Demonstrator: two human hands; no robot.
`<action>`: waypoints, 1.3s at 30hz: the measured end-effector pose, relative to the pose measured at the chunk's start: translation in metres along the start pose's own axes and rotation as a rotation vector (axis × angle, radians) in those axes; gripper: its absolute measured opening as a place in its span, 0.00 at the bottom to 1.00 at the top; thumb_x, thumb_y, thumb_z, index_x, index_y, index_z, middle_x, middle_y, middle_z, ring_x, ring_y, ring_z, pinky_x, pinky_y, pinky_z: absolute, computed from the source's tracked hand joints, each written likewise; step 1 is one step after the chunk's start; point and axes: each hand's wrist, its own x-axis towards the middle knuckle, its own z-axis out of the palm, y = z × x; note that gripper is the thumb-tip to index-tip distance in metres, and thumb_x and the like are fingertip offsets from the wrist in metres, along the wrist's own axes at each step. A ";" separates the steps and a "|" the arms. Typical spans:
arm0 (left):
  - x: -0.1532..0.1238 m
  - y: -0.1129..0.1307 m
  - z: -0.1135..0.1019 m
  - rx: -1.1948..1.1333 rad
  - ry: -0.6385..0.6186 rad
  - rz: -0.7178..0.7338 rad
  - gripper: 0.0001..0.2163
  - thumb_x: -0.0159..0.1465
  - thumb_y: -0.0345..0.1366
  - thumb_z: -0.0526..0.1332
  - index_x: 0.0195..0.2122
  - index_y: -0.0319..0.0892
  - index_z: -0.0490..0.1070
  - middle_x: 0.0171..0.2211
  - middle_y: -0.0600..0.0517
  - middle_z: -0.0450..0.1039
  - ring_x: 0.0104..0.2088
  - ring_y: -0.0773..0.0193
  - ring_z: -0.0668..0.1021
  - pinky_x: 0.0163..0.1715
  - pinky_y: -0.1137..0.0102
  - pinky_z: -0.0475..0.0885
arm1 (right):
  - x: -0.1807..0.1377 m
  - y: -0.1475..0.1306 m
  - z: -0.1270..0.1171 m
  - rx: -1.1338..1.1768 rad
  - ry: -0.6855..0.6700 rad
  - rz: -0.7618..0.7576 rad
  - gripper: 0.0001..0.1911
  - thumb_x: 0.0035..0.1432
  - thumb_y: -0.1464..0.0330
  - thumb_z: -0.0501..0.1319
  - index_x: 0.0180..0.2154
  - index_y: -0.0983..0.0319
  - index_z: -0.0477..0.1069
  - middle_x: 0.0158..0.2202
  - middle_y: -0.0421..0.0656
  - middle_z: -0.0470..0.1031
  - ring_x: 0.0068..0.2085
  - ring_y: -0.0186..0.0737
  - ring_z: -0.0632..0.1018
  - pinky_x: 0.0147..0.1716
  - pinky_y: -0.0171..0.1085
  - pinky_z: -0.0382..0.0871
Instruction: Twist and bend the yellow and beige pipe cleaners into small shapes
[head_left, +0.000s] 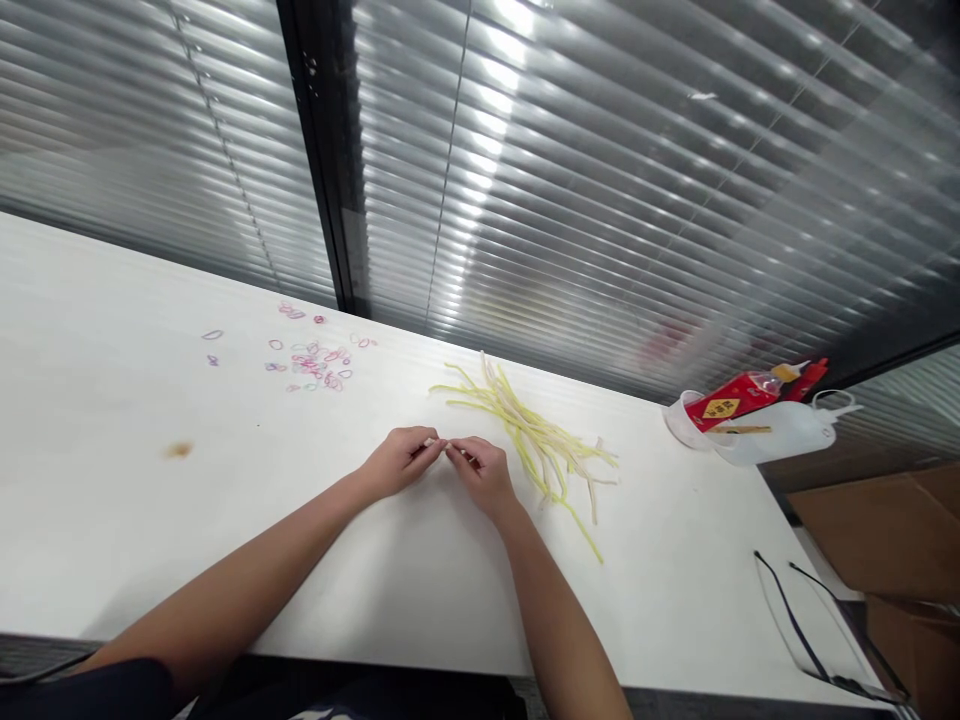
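Observation:
Both my hands rest on the white table [112, 500], fingertips meeting near its middle. My left hand [400, 462] and my right hand [481, 476] are closed in pinches on a short pale stick-like piece [442, 444] held between them. Just right of my right hand lies a loose pile of yellow and cream pipe-cleaner-like strands [536, 435]. A scatter of small pink and purple rubber bands [315, 360] lies at the far left of the table, well away from both hands.
A clear plastic container lying on its side with a red packet [750, 415] sits at the table's far right. Clear-framed glasses [806, 625] lie near the right front corner. A brown stain [178, 450] marks the left. Blinds behind glass back the table; cardboard boxes [885, 530] stand right.

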 end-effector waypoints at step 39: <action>-0.001 0.000 0.003 -0.210 -0.062 0.011 0.14 0.64 0.40 0.54 0.26 0.40 0.72 0.24 0.52 0.73 0.25 0.69 0.74 0.27 0.75 0.65 | -0.002 -0.003 -0.001 -0.052 -0.147 -0.077 0.10 0.62 0.69 0.52 0.35 0.62 0.73 0.29 0.42 0.73 0.31 0.35 0.73 0.32 0.33 0.65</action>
